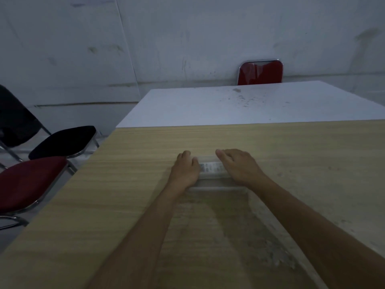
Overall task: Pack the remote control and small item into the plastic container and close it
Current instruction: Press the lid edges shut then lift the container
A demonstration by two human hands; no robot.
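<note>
Roughly, by count: 2 hands, 1 plastic container [214, 185], 1 remote control [210, 167], 2 tables, 4 chairs. Left hand [185, 170] lies palm down on container's left end, fingers curled over far edge; right hand [239, 165] lies palm down on right end, fingers spread and bent over far rim. Both press on the clear box, neither lifts it; grip on sides can't be told, hidden under palms. Container: clear, rectangular, flat on wood-grain table [125, 205], approx centre of tabletop, near edge shows as a pale strip between wrists. Contents: remote control, pale w/ rows of small dark buttons, seen through the plastic betw. the two hands, lying left-right; both ends covered by hands. Small item: can't be made out. Lid: looks to be on top under the hands, but blur and clear plastic make seating/latches unclear. White table [239, 105] butts against far edge of wood one, speckled w/ dark marks, right side cut off by frame. Chairs: 1 red backrest [260, 73] beyond white table, seat hidden; at left, 1 red seat [29, 182], 1 black seat [64, 141], 1 black chair [14, 122] cut off at frame edge. Lighting dim, detail soft throughout. Both forearms bare.
</note>
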